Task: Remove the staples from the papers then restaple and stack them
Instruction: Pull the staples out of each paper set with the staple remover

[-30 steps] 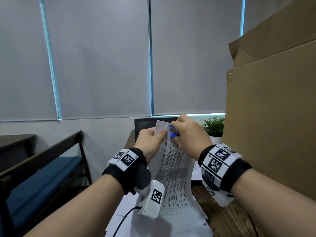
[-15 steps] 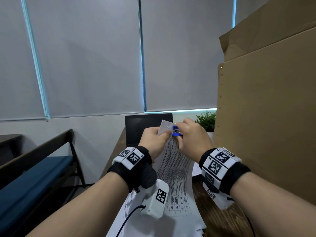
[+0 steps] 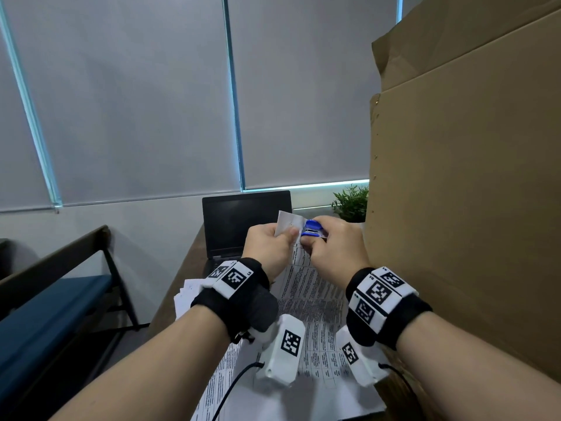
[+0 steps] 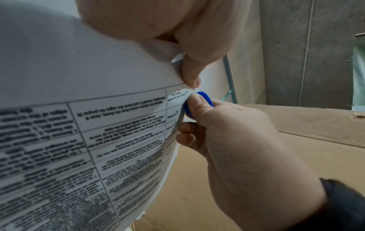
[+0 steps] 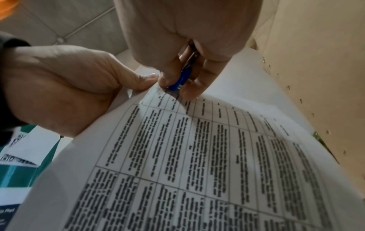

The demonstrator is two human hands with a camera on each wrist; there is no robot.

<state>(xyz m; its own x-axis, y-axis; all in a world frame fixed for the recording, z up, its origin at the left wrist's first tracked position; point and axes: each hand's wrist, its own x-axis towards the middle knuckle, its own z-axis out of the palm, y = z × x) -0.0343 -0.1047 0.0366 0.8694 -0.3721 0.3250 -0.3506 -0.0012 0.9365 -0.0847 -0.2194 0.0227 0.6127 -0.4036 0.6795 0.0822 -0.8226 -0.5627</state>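
Above the surface, the left hand pinches the papers at their corner. The right hand grips the blue staple remover there. Best to keep that corner taut and lever gently, lest it tear.

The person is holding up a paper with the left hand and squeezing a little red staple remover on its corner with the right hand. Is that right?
Almost. The staple remover is blue, not red, as the head view shows. The rest holds: the left hand holds up the paper, and the right hand squeezes the remover at its top corner.
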